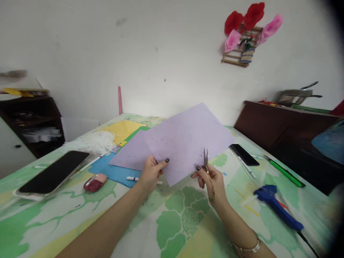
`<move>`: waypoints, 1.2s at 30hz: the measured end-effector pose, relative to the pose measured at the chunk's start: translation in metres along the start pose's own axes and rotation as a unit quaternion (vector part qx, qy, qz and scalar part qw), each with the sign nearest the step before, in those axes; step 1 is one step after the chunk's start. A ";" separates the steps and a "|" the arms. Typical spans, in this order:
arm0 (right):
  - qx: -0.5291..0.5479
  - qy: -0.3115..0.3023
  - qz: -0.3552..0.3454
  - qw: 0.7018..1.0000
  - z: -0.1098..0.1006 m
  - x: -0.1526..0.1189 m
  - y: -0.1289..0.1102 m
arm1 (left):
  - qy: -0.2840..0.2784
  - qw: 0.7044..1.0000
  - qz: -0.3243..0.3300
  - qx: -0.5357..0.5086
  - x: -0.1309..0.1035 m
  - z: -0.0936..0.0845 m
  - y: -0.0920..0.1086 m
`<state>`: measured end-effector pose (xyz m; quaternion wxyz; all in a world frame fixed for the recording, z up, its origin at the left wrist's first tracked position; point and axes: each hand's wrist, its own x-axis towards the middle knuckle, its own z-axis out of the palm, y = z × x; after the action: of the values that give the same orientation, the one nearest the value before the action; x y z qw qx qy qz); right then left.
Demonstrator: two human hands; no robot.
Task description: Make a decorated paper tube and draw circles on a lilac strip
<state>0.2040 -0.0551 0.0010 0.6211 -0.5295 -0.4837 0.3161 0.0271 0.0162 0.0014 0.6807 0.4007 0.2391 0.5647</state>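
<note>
A light purple sheet (188,136) is held up above the table, tilted, its corner pointing down between my hands. My left hand (153,172) pinches its lower left edge, thumb on top. In my right hand (212,181) are small gold-handled scissors (206,159), blades pointing up in front of the sheet; the fingers are beside its lower right edge. Whether they also touch the sheet is unclear. Behind the left hand lie another purple sheet (129,152), a blue sheet (104,168) and a yellow sheet (122,130).
At left are a large phone (53,173), a maroon-and-pink object (95,182) and white strands (94,142). At right lie a black phone (245,154), a green cutter (286,172) and a blue glue gun (279,208) with its cord. A marker (133,178) lies near my left hand.
</note>
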 end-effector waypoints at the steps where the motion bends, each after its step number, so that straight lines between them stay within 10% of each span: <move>1: -0.004 -0.018 0.009 1.000 -0.001 0.000 0.000 | 0.006 1.000 0.011 0.001 0.002 -0.002 0.003; 18: -0.103 -0.249 0.146 0.952 -0.010 -0.005 0.002 | 0.027 0.998 0.047 -0.010 0.014 -0.015 0.012; 36: -0.057 -0.074 0.028 0.995 -0.002 -0.001 0.007 | 0.058 0.998 0.020 -0.031 0.008 -0.004 0.005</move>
<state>0.2062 -0.0551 -0.0056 0.5434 -0.5527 -0.5302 0.3437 0.0228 0.0250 0.0041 0.6663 0.3503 0.2523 0.6080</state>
